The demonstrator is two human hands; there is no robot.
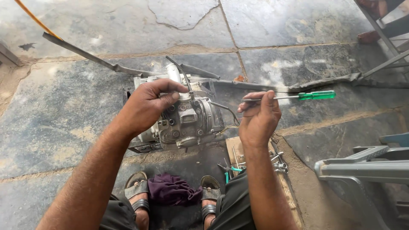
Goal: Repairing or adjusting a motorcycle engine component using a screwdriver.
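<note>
Engine point(187, 119) left side hidden by left hand point(145, 106), chair point(366, 170) cropped

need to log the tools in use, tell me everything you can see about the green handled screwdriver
The screwdriver has a translucent green plastic handle and a thin bare metal shaft. It lies roughly level in the air above the stone floor, handle pointing away to the right. The right hand pinches it by the shaft, near the tip end, not by the handle. The tip itself is hidden by the fingers.
</note>
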